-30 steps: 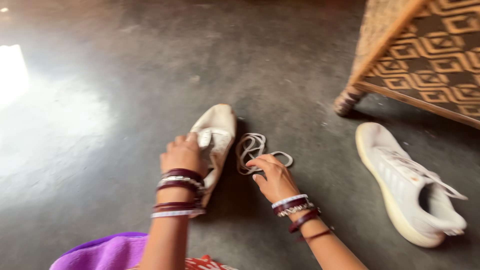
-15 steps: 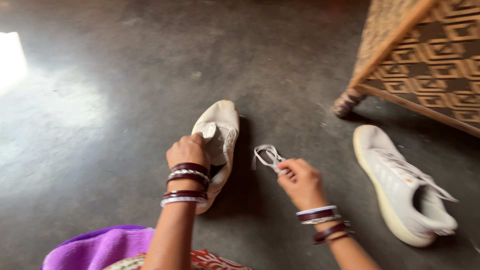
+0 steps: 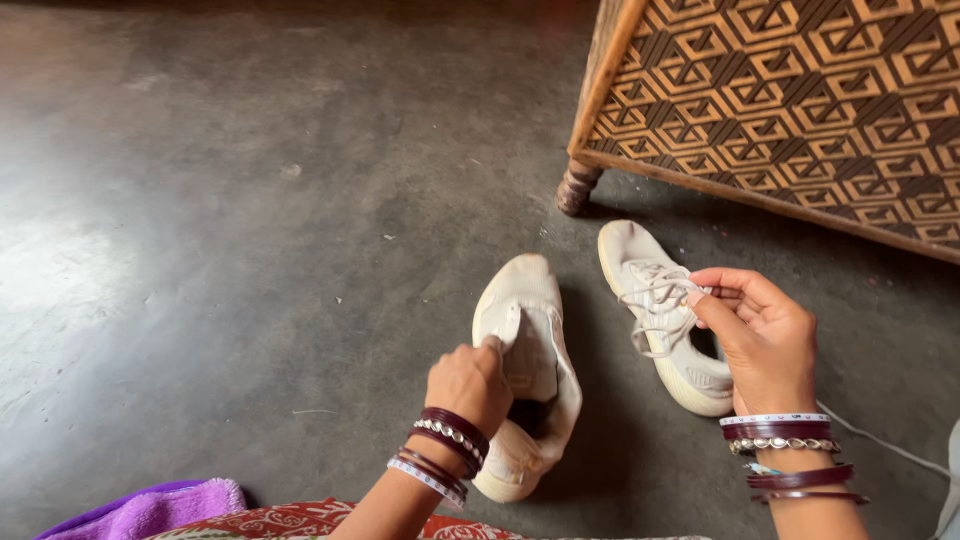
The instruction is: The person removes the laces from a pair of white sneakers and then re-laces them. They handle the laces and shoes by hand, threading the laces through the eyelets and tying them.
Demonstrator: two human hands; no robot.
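My left hand (image 3: pixel 470 385) grips the collar and tongue of a white sneaker (image 3: pixel 525 330) that has no lace in it and stands tipped on the dark floor. My right hand (image 3: pixel 765 335) is over a second white sneaker (image 3: pixel 650 320), which lies flat and is laced. Its thumb and fingers pinch a white shoelace (image 3: pixel 665 290) at the top of that shoe. A loose white lace (image 3: pixel 880 445) trails on the floor behind my right wrist. Both wrists carry several bangles.
A wooden piece of furniture with a woven geometric panel (image 3: pixel 800 100) stands at the upper right on a turned leg (image 3: pixel 578 188), close to the laced sneaker. A purple cloth (image 3: pixel 150 508) lies at the lower left edge. The floor is dark polished concrete.
My right hand has drawn the loose lace away from the held sneaker and moved right onto the second sneaker's laces. My left hand stays on the first shoe.
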